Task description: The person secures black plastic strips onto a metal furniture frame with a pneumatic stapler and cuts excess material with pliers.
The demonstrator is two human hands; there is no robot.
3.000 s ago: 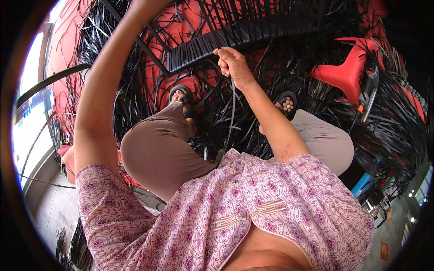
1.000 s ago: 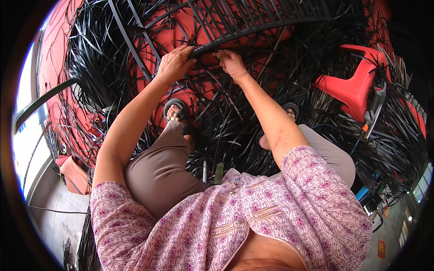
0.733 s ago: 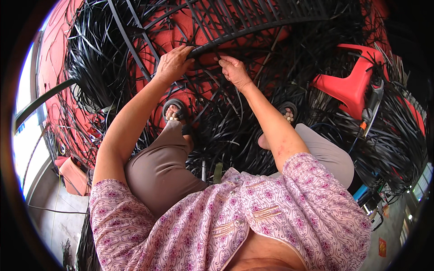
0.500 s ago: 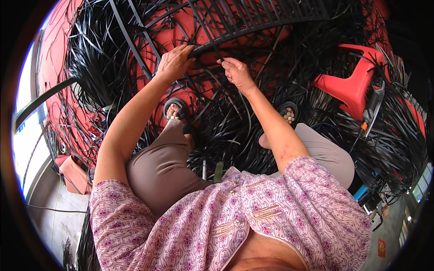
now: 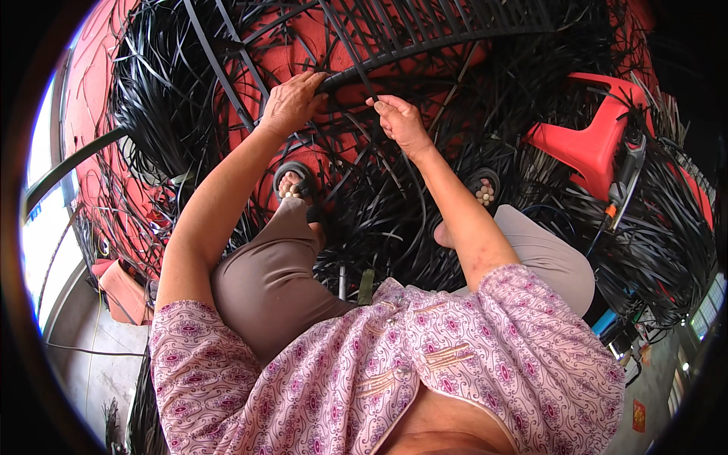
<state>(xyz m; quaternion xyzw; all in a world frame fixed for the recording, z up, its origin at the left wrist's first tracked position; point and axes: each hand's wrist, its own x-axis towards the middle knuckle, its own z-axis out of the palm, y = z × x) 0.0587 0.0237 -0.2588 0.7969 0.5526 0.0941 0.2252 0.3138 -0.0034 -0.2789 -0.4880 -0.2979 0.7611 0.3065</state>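
Observation:
A black frame [image 5: 455,40] with a curved bar lies across the top of the view, and a row of black strips runs over its right part. My left hand [image 5: 294,102] is closed around the left part of this curved bar. To its right, just below the bar, my right hand [image 5: 402,125] pinches a flat black strip [image 5: 367,85] between thumb and fingers. That strip passes over the bar and up into the frame. What lies under my left palm is hidden.
Loose black strips [image 5: 364,182] cover much of the red ground sheet [image 5: 322,155] around my sandalled feet. A thick black bundle [image 5: 163,83] stands at the upper left. On the right, a red plastic stool [image 5: 588,144] sits beside a tool [image 5: 629,171] with an orange part.
My right hand has shifted slightly to the right, and the strip in its fingers now shows as a straight line across the bar. The left hand stays in place.

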